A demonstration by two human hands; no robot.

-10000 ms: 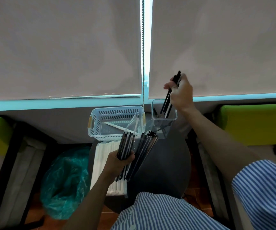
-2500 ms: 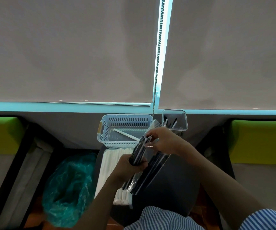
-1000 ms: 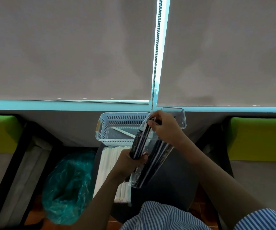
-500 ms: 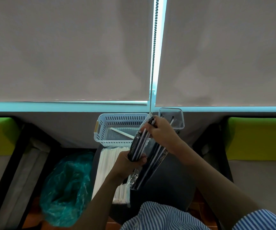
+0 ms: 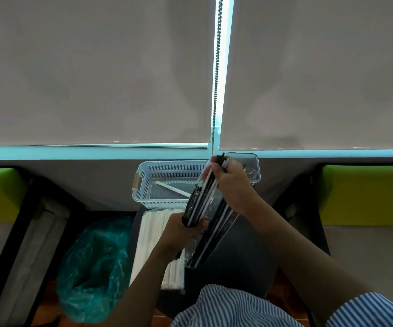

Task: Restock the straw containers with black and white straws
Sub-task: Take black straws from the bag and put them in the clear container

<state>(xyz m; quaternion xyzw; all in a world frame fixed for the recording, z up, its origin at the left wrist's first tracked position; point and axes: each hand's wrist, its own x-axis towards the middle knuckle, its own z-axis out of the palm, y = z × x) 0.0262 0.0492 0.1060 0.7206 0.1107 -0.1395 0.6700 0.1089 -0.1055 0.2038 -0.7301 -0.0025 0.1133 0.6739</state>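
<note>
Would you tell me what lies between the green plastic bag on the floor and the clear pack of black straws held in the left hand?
In the head view, a pack of white straws lies between the green plastic bag and the pack of black straws.

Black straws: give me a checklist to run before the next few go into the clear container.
1. Right hand grips the top ends of a few black straws: ok.
2. Left hand holds the clear packet of remaining straws steady: ok.
3. Pulled straws fully free of the packet: not ok, their lower ends are still down at the left hand.
4. Clear container upright with its mouth open, behind the right hand: ok.
5. Room left inside the container: cannot tell, the hand covers most of it.
6. White basket beside the container, holding one white straw, out of the way: ok.
</note>
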